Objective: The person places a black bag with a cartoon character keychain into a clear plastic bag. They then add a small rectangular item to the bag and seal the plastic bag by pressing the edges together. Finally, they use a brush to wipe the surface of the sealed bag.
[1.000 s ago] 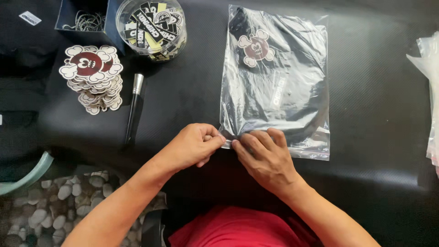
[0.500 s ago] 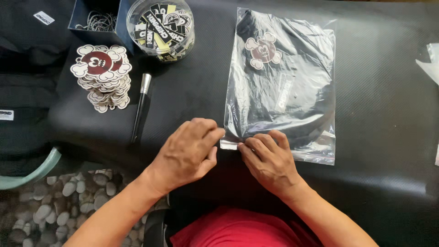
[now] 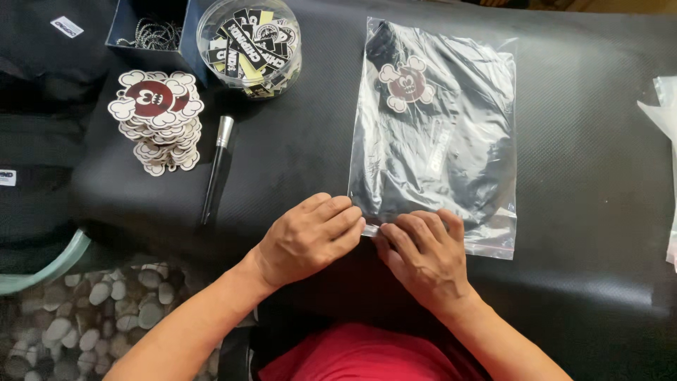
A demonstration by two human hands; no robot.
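Observation:
A clear plastic bag [image 3: 437, 134] lies flat on the black table [image 3: 585, 176], holding a folded black garment with a skull-shaped patch [image 3: 405, 85]. My left hand [image 3: 310, 236] presses its fingertips on the bag's near-left corner. My right hand [image 3: 423, 257] lies beside it, fingers flat on the bag's near sealing edge. The two hands almost touch at the strip.
A stack of skull-shaped stickers [image 3: 156, 116] sits at the left. A round clear tub of labels [image 3: 248, 44] and a dark box with ball chains [image 3: 144, 32] stand behind. A black pen [image 3: 215, 173] lies by the stickers. More plastic [image 3: 663, 106] shows at the right edge.
My left hand has flattened from a pinch onto the bag's corner. My right hand has spread flatter along the bag's near edge. The bag has stayed in place.

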